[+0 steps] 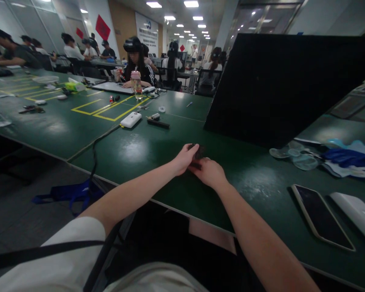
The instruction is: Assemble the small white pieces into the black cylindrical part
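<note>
Over the green table (158,162), both my hands meet around a small dark object (198,152). It looks blackish-brown and blurred, and its kind cannot be made out. My left hand (184,159) is closed on its left side, thumb on top. From the right, my right hand (210,172) grips it lower down, with the fingers curled and partly hidden. Beyond my hands lie a black bar-shaped thing (158,123) and a white box-like device (131,120) with a cable.
A large black panel (280,85) leans at the right. Near my right arm lie a phone (324,217), a white device (357,215) and crumpled blue and white cloth (349,157). A drink bottle (136,86) stands farther off, before a person (142,73) in a headset.
</note>
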A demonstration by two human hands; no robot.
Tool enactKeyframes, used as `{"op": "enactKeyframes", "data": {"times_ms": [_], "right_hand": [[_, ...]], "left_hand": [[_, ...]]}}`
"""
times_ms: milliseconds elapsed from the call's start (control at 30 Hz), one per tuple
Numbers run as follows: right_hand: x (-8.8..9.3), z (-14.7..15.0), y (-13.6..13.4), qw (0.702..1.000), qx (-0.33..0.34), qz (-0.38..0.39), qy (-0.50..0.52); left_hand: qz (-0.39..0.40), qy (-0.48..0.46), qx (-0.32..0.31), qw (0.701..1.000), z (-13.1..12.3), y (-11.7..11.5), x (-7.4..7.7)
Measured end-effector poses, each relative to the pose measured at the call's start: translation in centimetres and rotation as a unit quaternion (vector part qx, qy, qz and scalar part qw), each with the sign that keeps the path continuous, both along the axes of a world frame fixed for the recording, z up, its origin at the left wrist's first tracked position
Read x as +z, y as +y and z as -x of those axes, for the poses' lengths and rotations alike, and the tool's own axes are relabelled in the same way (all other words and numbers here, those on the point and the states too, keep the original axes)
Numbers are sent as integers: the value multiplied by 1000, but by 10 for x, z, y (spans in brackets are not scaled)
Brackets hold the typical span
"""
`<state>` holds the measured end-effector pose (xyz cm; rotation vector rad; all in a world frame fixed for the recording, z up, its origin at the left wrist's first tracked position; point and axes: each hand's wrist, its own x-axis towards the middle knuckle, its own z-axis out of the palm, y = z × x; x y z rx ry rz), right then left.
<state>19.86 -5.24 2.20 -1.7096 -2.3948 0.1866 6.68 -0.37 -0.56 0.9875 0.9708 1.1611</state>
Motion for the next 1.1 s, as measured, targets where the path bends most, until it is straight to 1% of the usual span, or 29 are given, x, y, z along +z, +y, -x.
{"op": "enactKeyframes", "data": {"times_ms": [67, 133, 200, 267, 333, 467, 567, 633, 733, 800, 967, 1100], "right_hand": [[0, -4, 2, 1000, -5, -1, 1], [2, -11, 4, 999, -27, -14, 15], [5, -21, 6, 995, -83, -30, 48], [10, -32, 6, 984, -152, -30, 85], [13, -43, 7, 974, -199, -17, 106], [14, -58, 12, 968, -230, 2, 103], [9, -61, 16, 967, -234, 38, 92], [4, -58, 18, 973, -215, 57, 70], [-1, -52, 18, 983, -177, 45, 30], [-2, -49, 19, 985, -166, 31, 22], [-3, -51, 24, 985, -157, 42, 56], [0, -54, 26, 979, -171, 62, 97]], "left_hand": [[-10, -4, 4, 1000, 3, 4, 0], [-37, 25, 33, 998, 9, 8, 1], [-75, 67, 73, 992, 16, 11, 3], [-100, 95, 97, 986, 23, 12, 7], [-108, 113, 98, 983, 29, 10, 12], [-96, 153, 80, 980, 33, 4, 17], [-106, 177, 65, 976, 30, 3, 15], [-134, 208, 49, 968, 29, 3, 14], [-190, 287, 37, 938, 30, 2, 15], [-209, 330, 33, 920, 32, 0, 17], [-237, 373, -1, 897, 36, -5, 22], [-295, 412, -12, 862, 34, -3, 20]]}}
